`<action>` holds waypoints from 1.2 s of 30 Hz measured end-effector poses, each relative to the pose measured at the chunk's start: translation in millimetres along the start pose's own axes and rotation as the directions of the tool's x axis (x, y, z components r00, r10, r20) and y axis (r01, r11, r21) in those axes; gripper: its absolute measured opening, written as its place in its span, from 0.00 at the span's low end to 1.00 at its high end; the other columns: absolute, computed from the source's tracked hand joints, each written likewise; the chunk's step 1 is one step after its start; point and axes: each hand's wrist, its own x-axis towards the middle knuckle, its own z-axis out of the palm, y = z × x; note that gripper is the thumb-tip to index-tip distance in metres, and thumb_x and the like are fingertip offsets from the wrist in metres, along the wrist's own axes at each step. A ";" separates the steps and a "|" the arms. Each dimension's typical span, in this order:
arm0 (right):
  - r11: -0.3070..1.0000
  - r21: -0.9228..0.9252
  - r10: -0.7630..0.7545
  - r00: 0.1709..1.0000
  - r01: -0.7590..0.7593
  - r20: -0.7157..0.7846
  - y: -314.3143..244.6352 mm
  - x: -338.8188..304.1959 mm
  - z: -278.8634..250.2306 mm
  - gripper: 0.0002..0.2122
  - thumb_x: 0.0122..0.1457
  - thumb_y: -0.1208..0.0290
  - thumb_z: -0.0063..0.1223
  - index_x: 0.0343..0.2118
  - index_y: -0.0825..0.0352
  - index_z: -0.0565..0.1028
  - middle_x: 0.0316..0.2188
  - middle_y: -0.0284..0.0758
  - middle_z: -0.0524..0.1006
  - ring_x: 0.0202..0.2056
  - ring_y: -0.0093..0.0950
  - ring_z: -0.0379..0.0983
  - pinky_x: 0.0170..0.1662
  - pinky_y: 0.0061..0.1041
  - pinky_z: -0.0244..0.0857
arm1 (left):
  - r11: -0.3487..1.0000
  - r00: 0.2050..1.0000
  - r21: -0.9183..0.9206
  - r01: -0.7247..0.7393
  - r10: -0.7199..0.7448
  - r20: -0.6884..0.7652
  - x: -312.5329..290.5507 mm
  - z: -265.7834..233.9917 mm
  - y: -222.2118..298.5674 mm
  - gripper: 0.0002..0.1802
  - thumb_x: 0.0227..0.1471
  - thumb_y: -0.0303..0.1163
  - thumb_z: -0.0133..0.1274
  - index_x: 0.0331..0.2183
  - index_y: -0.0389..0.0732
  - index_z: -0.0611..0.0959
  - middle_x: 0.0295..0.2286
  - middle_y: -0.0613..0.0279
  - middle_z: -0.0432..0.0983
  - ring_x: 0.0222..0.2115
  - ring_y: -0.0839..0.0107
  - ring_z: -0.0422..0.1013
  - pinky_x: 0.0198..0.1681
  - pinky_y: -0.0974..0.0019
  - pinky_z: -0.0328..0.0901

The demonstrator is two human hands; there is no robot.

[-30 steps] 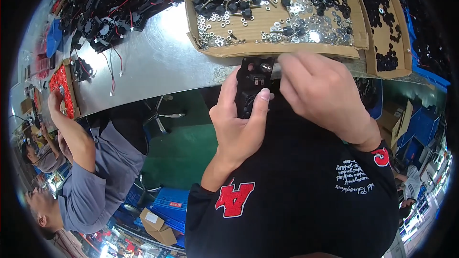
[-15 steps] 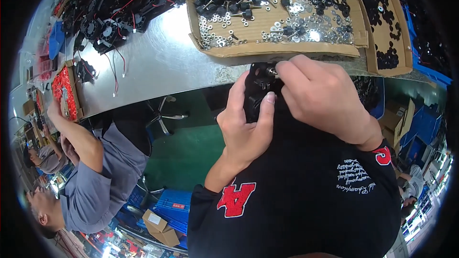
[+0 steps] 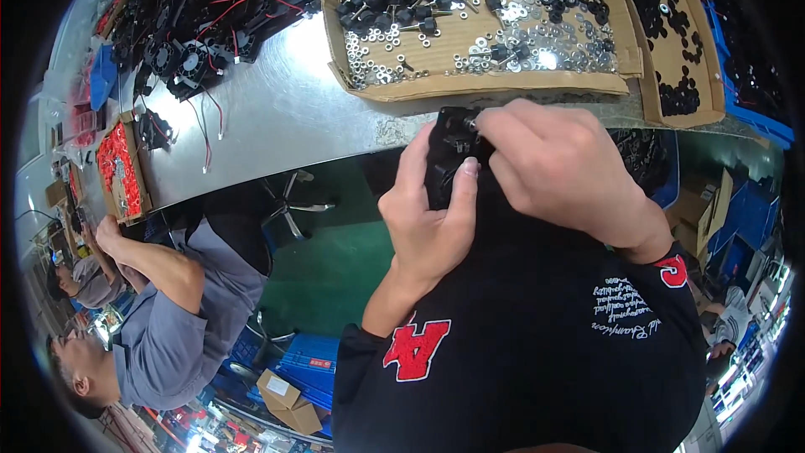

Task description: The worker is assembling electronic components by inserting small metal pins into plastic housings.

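My left hand (image 3: 429, 226) is wrapped round a black plastic part (image 3: 449, 141), thumb on its near face and fingers behind it. The part stands tilted just in front of the table edge. At its upper right corner, the fingertips of my right hand (image 3: 563, 159) are pinched on a small metal fastener (image 3: 471, 124). Only a shiny bit of that fastener shows, so whether it is a nut or a screw end is hidden. The lower end of the black part disappears against my dark shirt.
Beyond my hands, a cardboard tray (image 3: 495, 84) holds black knobs with metal studs, nuts, washers and rings. A second tray (image 3: 700, 109) with black pieces adjoins it. Black fans with wires (image 3: 193, 59) lie piled leftward on the metal table (image 3: 285, 109). A co-worker (image 3: 168, 327) sits left beside red parts (image 3: 117, 168).
My right fingers have shifted slightly over the fastener, covering more of it. My left hand keeps its hold. The co-worker's hand has drawn back from the red parts.
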 end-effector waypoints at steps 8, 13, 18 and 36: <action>0.986 0.162 0.081 0.965 -0.041 -0.251 16.3 -5.4 1.3 0.15 0.48 0.83 0.50 0.41 0.70 0.75 0.30 0.40 0.77 0.28 0.32 0.75 0.31 0.25 0.70 | 0.421 0.798 -0.681 0.599 -0.382 0.466 10.7 -14.0 7.3 0.27 0.52 0.25 0.53 0.52 0.28 0.65 0.40 0.46 0.75 0.26 0.66 0.77 0.22 0.71 0.73; 0.621 0.743 0.357 0.934 -0.251 0.016 17.0 -7.3 7.4 0.17 0.52 0.82 0.48 0.46 0.72 0.74 0.39 0.39 0.76 0.39 0.25 0.74 0.37 0.24 0.72 | 0.164 0.716 -0.703 0.692 -0.279 0.639 12.1 -17.6 -2.9 0.35 0.50 0.35 0.52 0.55 0.26 0.61 0.45 0.38 0.71 0.22 0.66 0.75 0.15 0.71 0.68; 0.536 0.833 0.254 0.967 -0.139 -0.002 22.2 -12.2 8.1 0.16 0.53 0.81 0.50 0.46 0.73 0.74 0.39 0.37 0.76 0.39 0.23 0.73 0.42 0.23 0.69 | -0.188 0.699 -0.724 0.664 -0.186 0.690 4.4 -13.0 -9.9 0.36 0.51 0.34 0.48 0.57 0.26 0.58 0.48 0.36 0.67 0.21 0.68 0.73 0.15 0.72 0.67; 0.517 0.846 0.280 0.960 -0.130 -0.024 13.2 -19.5 13.0 0.15 0.52 0.81 0.57 0.44 0.73 0.74 0.38 0.35 0.77 0.38 0.20 0.73 0.44 0.20 0.67 | -0.290 0.734 -0.726 0.624 -0.101 0.671 -6.9 -8.6 -19.5 0.33 0.50 0.34 0.43 0.57 0.31 0.61 0.48 0.47 0.69 0.19 0.70 0.70 0.14 0.71 0.65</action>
